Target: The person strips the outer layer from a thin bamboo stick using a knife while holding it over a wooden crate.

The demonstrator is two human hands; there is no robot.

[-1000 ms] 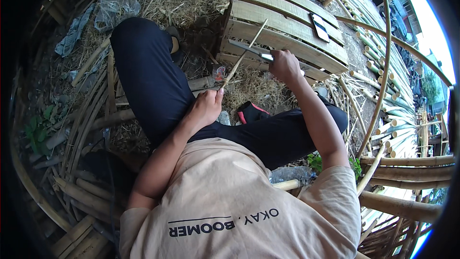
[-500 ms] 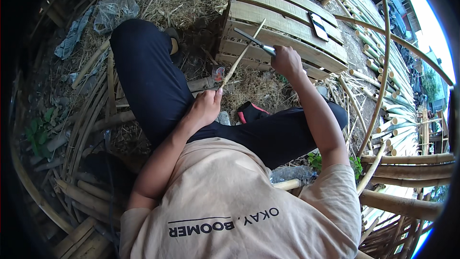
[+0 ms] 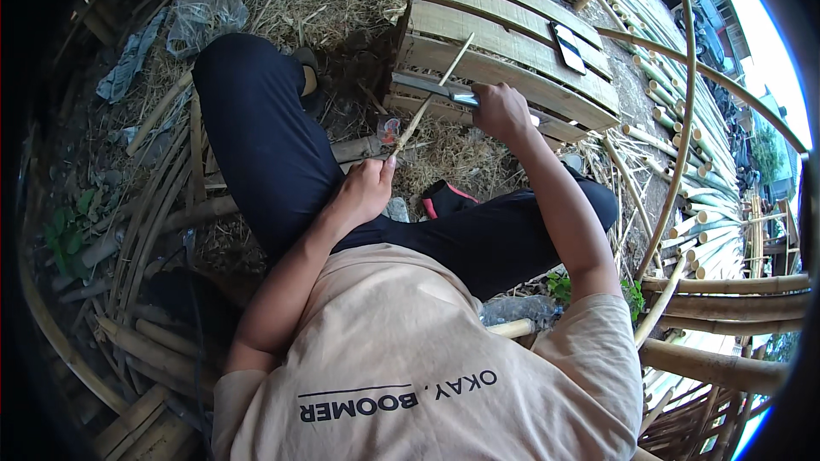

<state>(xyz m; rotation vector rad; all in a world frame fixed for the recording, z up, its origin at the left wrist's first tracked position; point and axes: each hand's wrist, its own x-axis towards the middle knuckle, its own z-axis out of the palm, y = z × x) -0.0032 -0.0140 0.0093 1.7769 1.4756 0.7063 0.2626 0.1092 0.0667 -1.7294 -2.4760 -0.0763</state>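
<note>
My left hand (image 3: 365, 188) is closed round the near end of a thin bamboo stick (image 3: 416, 124), which slants up and away to the right. The stick's far tip lies in front of the wooden slatted crate. In my right hand (image 3: 504, 111) is the handle of a knife (image 3: 433, 88). Its grey blade points left and crosses the stick around the middle of its length. Whether the edge bites into the stick I cannot tell. The part of the stick inside my left fist is hidden.
A pale slatted crate (image 3: 504, 26) stands ahead with a phone-like device (image 3: 567, 47) on top. A black and red item (image 3: 450, 199) lies between my legs. Bamboo poles (image 3: 713, 230) are stacked at the right; a clear plastic bag (image 3: 205, 21) lies on straw at the far left.
My right hand has brought the knife nearer and slightly left, so the blade now crosses the stick lower down, closer to my left hand. The left hand and stick stay almost still.
</note>
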